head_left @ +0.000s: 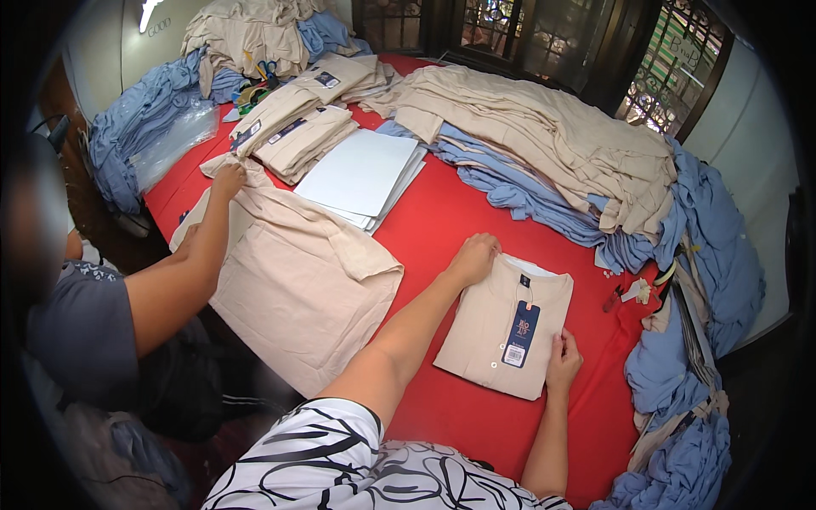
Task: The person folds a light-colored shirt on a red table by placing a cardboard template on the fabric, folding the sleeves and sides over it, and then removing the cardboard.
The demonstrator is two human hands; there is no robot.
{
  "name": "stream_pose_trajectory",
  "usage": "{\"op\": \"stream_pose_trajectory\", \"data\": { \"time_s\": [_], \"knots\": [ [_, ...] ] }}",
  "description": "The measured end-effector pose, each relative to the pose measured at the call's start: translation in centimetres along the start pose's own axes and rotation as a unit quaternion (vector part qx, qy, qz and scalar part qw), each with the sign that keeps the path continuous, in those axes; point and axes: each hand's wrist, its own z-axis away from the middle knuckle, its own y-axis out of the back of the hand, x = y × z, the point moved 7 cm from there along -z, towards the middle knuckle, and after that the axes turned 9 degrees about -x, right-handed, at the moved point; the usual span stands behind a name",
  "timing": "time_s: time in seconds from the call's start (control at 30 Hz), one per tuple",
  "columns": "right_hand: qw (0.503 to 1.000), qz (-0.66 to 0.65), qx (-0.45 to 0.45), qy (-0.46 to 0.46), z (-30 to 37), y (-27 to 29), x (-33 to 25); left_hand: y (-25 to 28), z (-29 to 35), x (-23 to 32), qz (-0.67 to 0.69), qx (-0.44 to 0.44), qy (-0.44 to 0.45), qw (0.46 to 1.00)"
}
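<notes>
Folded beige shirt (478,331) lies between left hand (478,257), touching its shoulder corner, and right hand (563,363), at its opposite edge; grip cannot be told. Probably light, soft; support 2 edges.

Bench (446,217): bright, soft shadows. White glare (149,15): beyond its far-left corner. Head (36,221) left of it: blurred. Frame edges: dark, curved.

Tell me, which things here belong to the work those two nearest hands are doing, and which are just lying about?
Part of the work in hand:
folded beige shirt, between the left hand and right hand
navy hang tag, lying on its front

Apparently just lying about, untouched:
blue-handled scissors
clear plastic
blue garments at the right
</notes>
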Motion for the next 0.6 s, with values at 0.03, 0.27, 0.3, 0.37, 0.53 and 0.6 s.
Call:
{"op": "stream_pose_trajectory", "data": {
  "time_s": [0.03, 0.27, 0.3, 0.37, 0.53, 0.6],
  "knots": [
    [1.0, 0.004, 0.011, 0.012, 0.0, 0.0, 0.1, 0.0, 0.0, 0.2, -0.004, 0.004, -0.006, 1.0],
    [0.999, 0.03, 0.021, -0.005, 0.1, 0.1, 0.6, 0.4, 0.4, 0.3, 0.02, 0.028, -0.003, 0.999],
    [0.999, 0.023, 0.023, 0.0, 0.1, 0.0, 0.6, 0.6, 0.5, 0.3, 0.023, 0.032, 0.001, 0.999],
    [0.999, 0.017, 0.041, -0.005, 0.2, 0.6, 1.0, 0.3, 0.2, 1.3, 0.033, 0.028, 0.009, 0.999],
    [0.998, 0.039, 0.04, -0.001, -0.1, 0.5, 0.2, 0.8, 0.3, 0.3, 0.052, 0.009, 0.023, 0.998],
    [0.999, 0.021, 0.045, -0.013, 0.0, 0.5, 0.6, 0.8, 0.2, 0.3, 0.044, 0.006, 0.02, 0.999]
  ]
}}
